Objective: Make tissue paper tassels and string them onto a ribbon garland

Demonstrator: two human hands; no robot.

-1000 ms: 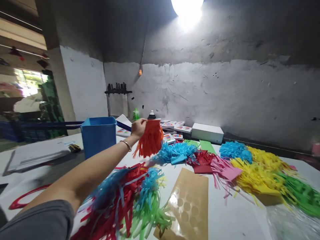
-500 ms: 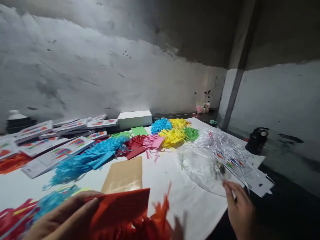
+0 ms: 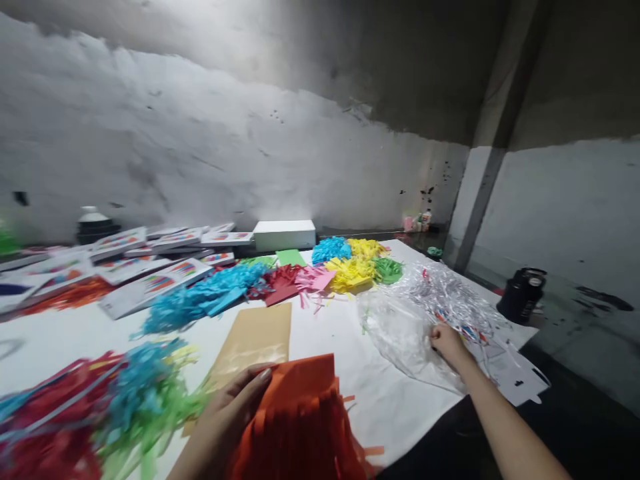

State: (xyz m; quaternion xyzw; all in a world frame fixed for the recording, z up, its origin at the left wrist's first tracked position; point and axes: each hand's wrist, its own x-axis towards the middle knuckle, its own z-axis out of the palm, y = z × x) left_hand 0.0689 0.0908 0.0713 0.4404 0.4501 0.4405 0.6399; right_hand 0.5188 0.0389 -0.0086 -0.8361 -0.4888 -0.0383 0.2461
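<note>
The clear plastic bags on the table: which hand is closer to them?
Right. The right hand rests on the clear plastic bags; the left hand is off to their left, holding orange fringed paper.

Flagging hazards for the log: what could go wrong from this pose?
1. The left hand holds the orange fringed paper at the table edge; loose strips could tear or drop.
2. The right hand reaches into crinkled clear plastic bags overhanging the edge; the heap and the printed cards under it might slide off.
</note>
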